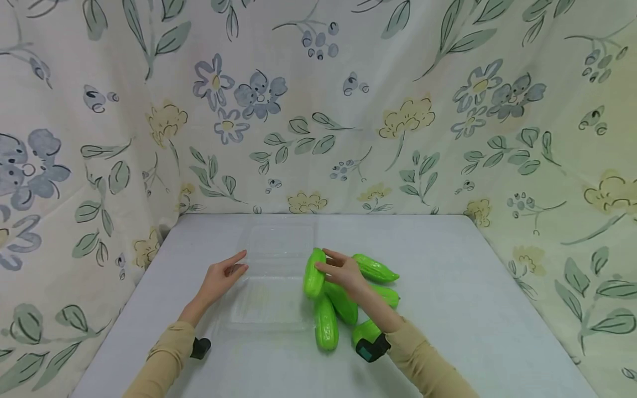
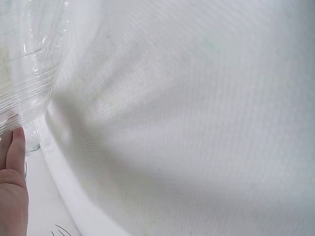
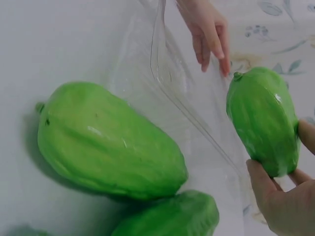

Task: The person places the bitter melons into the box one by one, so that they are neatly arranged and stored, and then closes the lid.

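Observation:
A green papaya (image 1: 313,277) is pinched between the fingertips and thumb of my right hand (image 1: 346,275). In the right wrist view this papaya (image 3: 266,120) is raised, its small stem pointing up and left. A clear plastic clamshell box (image 1: 271,304) lies opened out on the table, its lid part toward the back. At the box's left side is my left hand (image 1: 220,281), fingers relaxed and holding nothing. The left wrist view has its fingertips (image 2: 17,140) right at the clear plastic edge.
Several more green papayas lie right of the box, one near the front (image 1: 327,327) and another (image 1: 375,269) farther back. Some are partly covered by my right forearm. Floral cloth (image 1: 318,155) hangs behind and beside the white table (image 1: 458,309).

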The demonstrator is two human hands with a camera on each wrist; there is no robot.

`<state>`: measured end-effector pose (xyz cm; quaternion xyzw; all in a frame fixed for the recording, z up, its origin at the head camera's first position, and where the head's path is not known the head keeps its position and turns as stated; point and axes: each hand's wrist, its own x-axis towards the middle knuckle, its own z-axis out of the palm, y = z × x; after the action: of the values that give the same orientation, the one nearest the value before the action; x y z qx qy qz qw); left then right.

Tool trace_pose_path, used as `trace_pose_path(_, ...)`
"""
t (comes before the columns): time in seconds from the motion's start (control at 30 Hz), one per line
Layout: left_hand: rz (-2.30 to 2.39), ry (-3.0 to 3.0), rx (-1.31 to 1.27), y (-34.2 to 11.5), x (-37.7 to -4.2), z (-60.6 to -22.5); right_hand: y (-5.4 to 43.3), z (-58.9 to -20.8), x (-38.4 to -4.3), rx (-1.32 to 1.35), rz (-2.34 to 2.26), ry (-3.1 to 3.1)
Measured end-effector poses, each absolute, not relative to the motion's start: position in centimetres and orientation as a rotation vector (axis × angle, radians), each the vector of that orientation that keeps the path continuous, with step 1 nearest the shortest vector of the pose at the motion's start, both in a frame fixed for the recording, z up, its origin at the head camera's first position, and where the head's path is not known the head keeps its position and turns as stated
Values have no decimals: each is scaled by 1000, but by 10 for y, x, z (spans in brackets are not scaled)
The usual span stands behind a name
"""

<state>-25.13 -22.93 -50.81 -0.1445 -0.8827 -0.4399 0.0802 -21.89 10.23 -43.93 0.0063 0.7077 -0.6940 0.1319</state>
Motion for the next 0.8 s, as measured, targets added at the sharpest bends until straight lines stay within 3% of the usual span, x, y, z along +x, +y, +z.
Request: trace_pose_path(0.8,-1314,-2645,-430,-229,-250,-505,37,-459,-213,-9,-2028,1999)
